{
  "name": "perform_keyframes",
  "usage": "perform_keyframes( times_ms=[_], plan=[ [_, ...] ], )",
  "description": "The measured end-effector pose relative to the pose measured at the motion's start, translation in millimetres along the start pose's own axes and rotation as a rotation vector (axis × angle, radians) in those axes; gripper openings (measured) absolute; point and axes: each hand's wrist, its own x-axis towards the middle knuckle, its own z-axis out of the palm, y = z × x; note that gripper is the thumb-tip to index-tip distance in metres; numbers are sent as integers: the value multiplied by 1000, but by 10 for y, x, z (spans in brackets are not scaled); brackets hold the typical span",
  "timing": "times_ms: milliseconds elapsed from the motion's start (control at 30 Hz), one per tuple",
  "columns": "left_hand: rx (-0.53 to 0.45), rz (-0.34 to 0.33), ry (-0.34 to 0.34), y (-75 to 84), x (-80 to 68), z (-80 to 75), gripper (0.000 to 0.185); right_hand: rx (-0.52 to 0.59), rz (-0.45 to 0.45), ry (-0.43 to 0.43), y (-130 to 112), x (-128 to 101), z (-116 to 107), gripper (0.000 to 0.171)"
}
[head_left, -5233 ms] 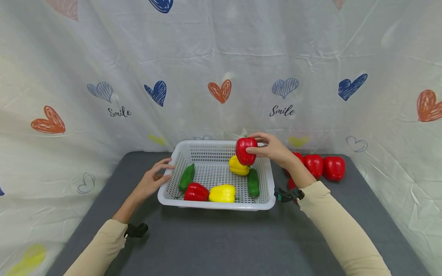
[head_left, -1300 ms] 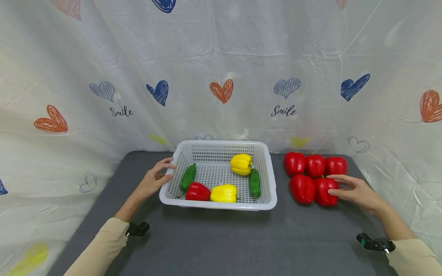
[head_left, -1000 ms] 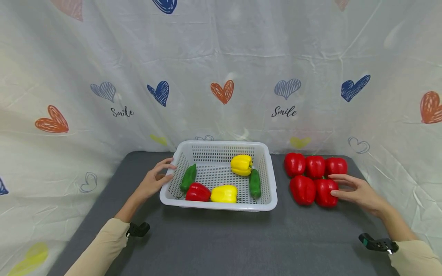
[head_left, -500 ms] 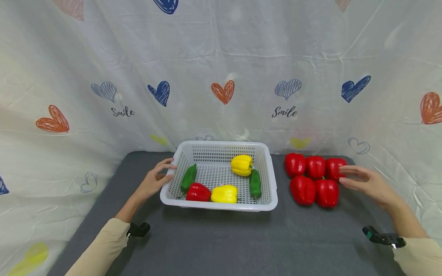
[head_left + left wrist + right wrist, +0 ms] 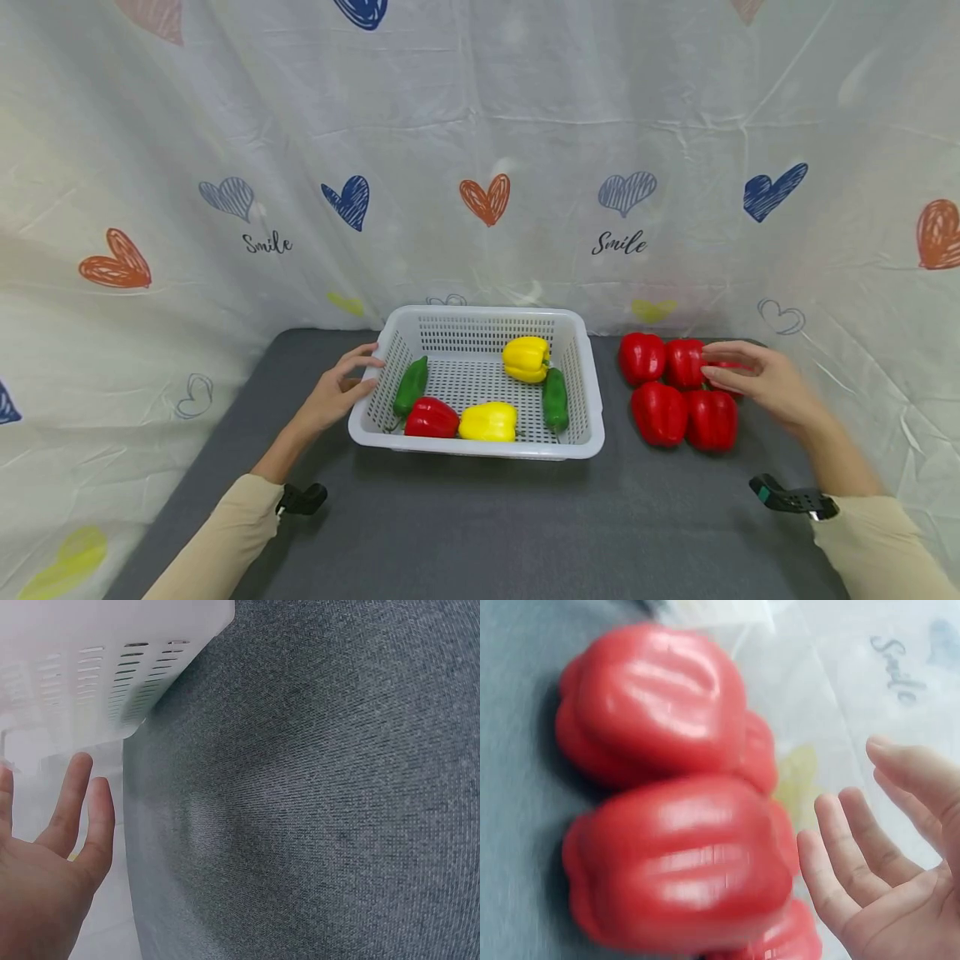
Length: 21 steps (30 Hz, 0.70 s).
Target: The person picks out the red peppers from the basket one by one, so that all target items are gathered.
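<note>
My left hand (image 5: 333, 392) rests its fingertips on the left rim of a white perforated plastic basket (image 5: 472, 448). In the left wrist view its fingers are spread beside the basket's wall (image 5: 112, 675). Over the back right of a group of several red bell peppers (image 5: 660, 414) hovers my right hand (image 5: 765, 383), holding nothing. It partly covers the back right pepper. The right wrist view shows the relaxed fingers apart from the nearest red pepper (image 5: 682, 862). Inside the basket lie a red bell pepper (image 5: 431, 418), two yellow bell peppers (image 5: 487, 422) and two green chili peppers (image 5: 555, 402).
Both things stand on a dark grey table (image 5: 480, 525). A pale curtain (image 5: 420, 125) printed with hearts hangs right behind the table. The red peppers sit in two rows to the right of the basket.
The right hand carried a red bell pepper out of the basket to the front right of the group and let go. It then drew back and moved left over the back row. The left hand stayed.
</note>
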Motion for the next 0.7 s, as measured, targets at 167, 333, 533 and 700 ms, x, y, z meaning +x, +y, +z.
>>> perform_keyframes(
  times_ms=[167, 333, 533, 700],
  plan=[
    [-2, 9, -5, 7, -1, -1, 31, -39, 20, -16, -138, 128, 167, 45],
    [3, 19, -3, 4, 2, 0, 31, -7, 29, -43, -287, 300, 322, 48],
    [6, 9, -5, -8, -1, 1, 32, 18, 3, -73, -480, 489, 483, 46],
    [1, 7, -5, -13, -4, -4, 31, 45, -30, -82, -602, 655, 633, 46]
  ],
)
